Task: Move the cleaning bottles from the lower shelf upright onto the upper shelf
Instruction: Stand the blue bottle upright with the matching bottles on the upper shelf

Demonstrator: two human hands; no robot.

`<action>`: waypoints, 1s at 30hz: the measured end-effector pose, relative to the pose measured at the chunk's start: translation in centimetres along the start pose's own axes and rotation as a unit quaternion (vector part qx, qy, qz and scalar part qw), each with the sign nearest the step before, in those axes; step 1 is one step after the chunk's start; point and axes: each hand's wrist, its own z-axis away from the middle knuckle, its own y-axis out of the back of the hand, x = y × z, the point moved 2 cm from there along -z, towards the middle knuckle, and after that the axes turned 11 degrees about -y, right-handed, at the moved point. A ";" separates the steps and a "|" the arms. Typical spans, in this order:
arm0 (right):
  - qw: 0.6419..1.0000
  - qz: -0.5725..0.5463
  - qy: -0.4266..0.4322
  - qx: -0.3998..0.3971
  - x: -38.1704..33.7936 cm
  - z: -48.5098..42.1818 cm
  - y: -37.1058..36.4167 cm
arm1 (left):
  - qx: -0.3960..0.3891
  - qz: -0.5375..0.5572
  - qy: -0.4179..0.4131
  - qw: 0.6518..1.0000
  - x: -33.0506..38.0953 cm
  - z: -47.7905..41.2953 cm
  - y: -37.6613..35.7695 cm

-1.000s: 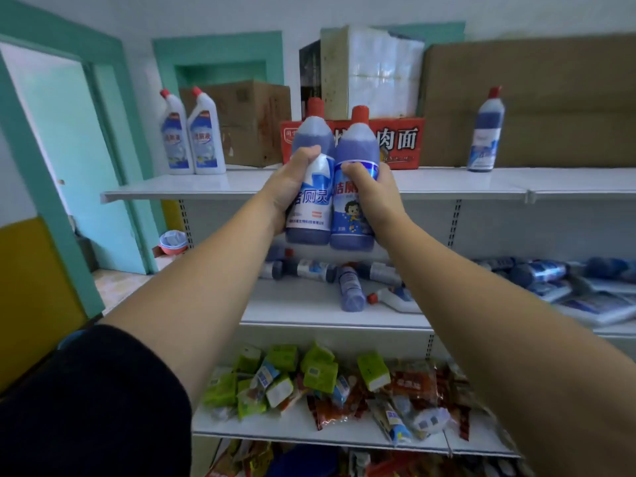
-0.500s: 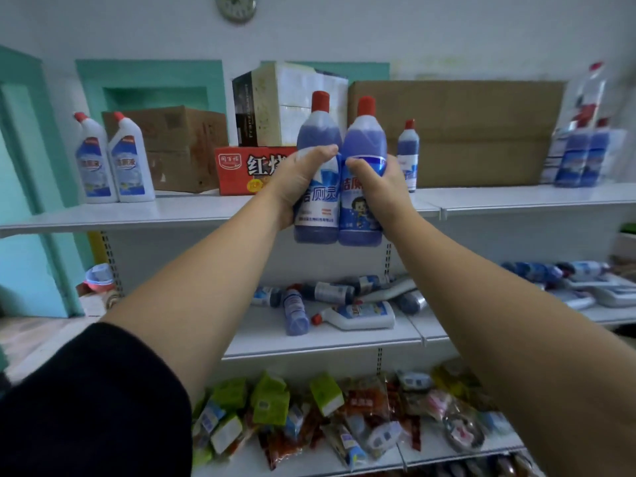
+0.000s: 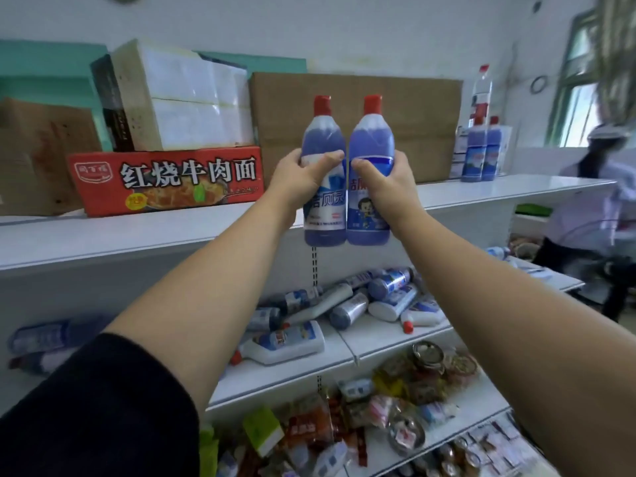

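I had one bottle in each fist. My left hand (image 3: 299, 180) was wrapped round the waist of the left bottle (image 3: 323, 139), thumb across its front, and my right hand (image 3: 385, 187) held the right bottle (image 3: 371, 136) the same way. Both stood upright in the grip, red caps above my knuckles and bases below them, their sides touching.

The front lip of the upper shelf (image 3: 137, 232) ran just beyond my wrists, and both bases hung a little under it. I judged the placement turned on that: the bases had to clear the lip before going forward. Neither hand looked nearer the shelf.

Bare shelf lay straight beyond the grip, in front of the cardboard sheet (image 3: 344, 108), with the red noodle box (image 3: 165, 180) off to the left of my left hand. More bottles (image 3: 344, 304) lay on their sides on the lower shelf (image 3: 378, 335), below the grip and between my forearms.
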 end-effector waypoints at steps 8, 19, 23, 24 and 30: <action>0.999 0.019 0.014 0.040 1.9 -11.0 3.6 | -0.020 -0.053 0.009 0.998 -4.0 -10.8 -3.7; 1.000 -0.013 0.003 0.019 6.0 -24.3 6.4 | -0.044 -0.159 0.031 0.986 -11.3 -21.0 -7.4; 1.000 -0.020 -0.007 -0.020 7.3 -28.0 6.9 | -0.053 -0.263 0.018 0.963 -11.2 -22.6 -8.2; 0.999 -0.020 -0.008 -0.032 7.5 -28.8 7.0 | -0.057 -0.314 0.008 0.948 -10.6 -23.0 -8.3; 0.995 -0.029 -0.020 -0.092 7.8 -32.4 7.9 | -0.014 -0.446 0.013 0.895 -10.0 -25.0 -8.8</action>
